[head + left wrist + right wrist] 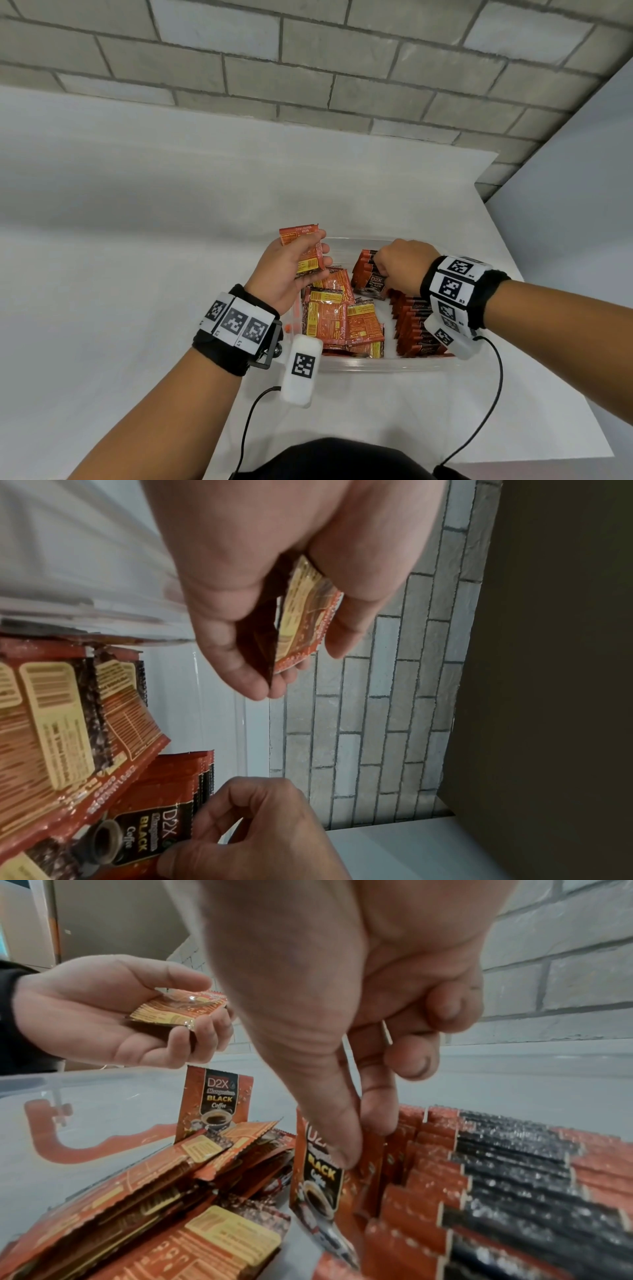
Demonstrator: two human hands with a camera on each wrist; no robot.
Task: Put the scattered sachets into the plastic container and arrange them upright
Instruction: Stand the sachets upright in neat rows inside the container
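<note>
Clearly "D2X BLACK Coffee" sachet (322, 1172) — right hand (359, 1015) pinches.

Sachets (329, 313): orange-red foil, backs printed with pale yellow panels and a dark speckled band; fronts marked in black and yellow with a coffee-cup picture, as seen on the upright sachet (318, 1167). Plastic container (376, 365): clear, colourless. Table (137, 240): plain white. Wall (308, 68): pale grey brick pattern with darker joints. Wristbands (236, 323): black, banded with white tags carrying black square-code patterns. Cables (493, 387): black.
</note>
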